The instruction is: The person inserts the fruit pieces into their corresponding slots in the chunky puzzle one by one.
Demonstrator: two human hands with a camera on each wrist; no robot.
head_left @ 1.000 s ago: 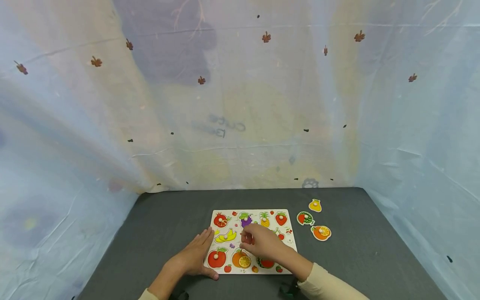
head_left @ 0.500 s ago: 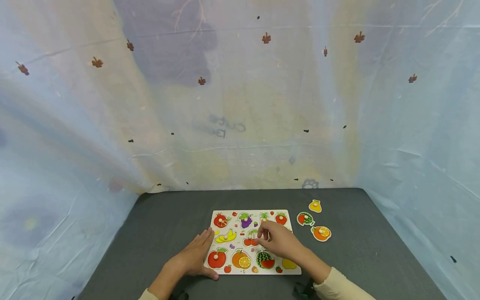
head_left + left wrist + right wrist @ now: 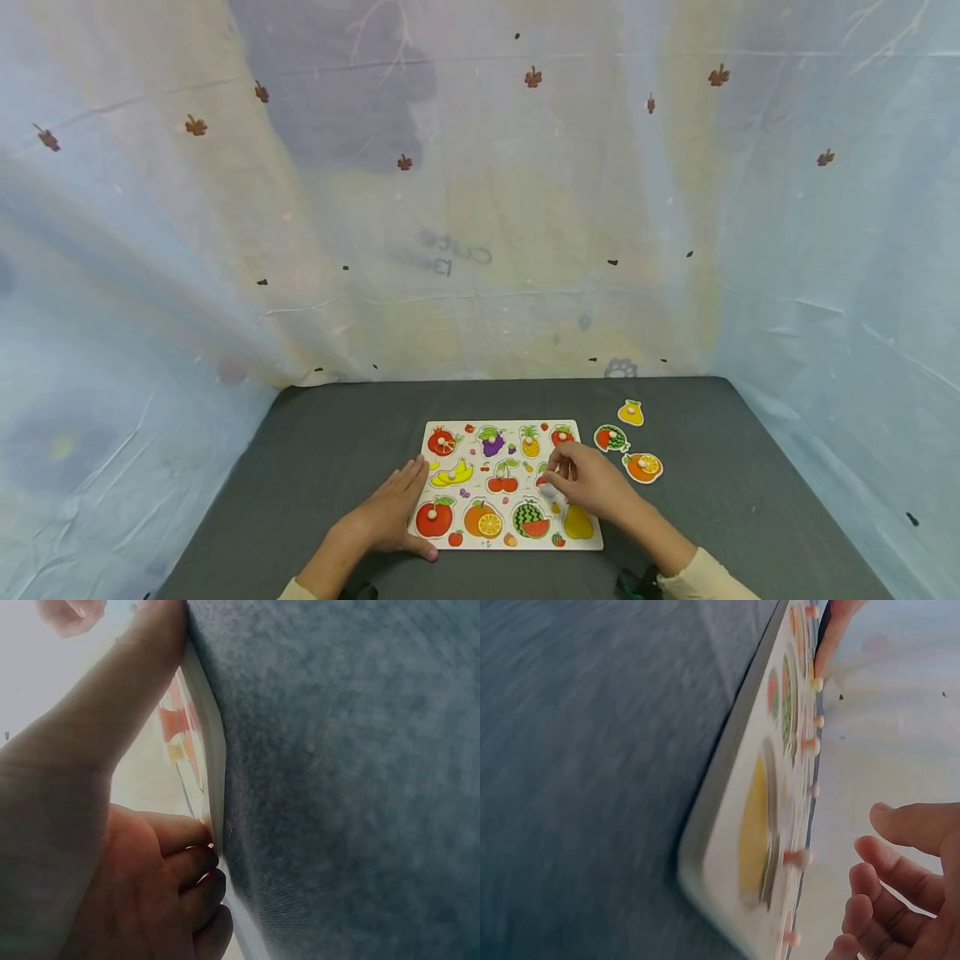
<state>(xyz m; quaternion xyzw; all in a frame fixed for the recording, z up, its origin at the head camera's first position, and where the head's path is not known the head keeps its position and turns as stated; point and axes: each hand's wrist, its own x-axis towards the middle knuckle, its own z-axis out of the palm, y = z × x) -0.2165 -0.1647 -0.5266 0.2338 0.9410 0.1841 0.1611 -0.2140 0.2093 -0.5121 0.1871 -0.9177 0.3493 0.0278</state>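
A white fruit puzzle board [image 3: 594, 542] lies on the dark table, many of its fruits bearing small knobs. My left hand [image 3: 390, 507] rests along its left edge with straight fingers, thumb at the near corner. Over the right part of the board is my right hand [image 3: 588, 479], its fingers bent beside a partly covered red fruit piece [image 3: 542, 480]. The right wrist view shows thumb and fingers [image 3: 889, 855] apart, with nothing between them. The cherries [image 3: 502, 479] sit just left of this hand. Pear [image 3: 754, 832] and watermelon [image 3: 531, 520] shapes on the board show no knobs.
Right of the board lie three loose knobbed pieces: a pear [image 3: 631, 412], a watermelon [image 3: 611, 438] and an orange [image 3: 642, 467]. A patterned curtain [image 3: 480, 208] hangs behind the table and along both sides.
My right hand has moved right across the board, from over the cherries to the right-hand piece, uncovering the cherries, watermelon and pear shapes. The left hand stays put.
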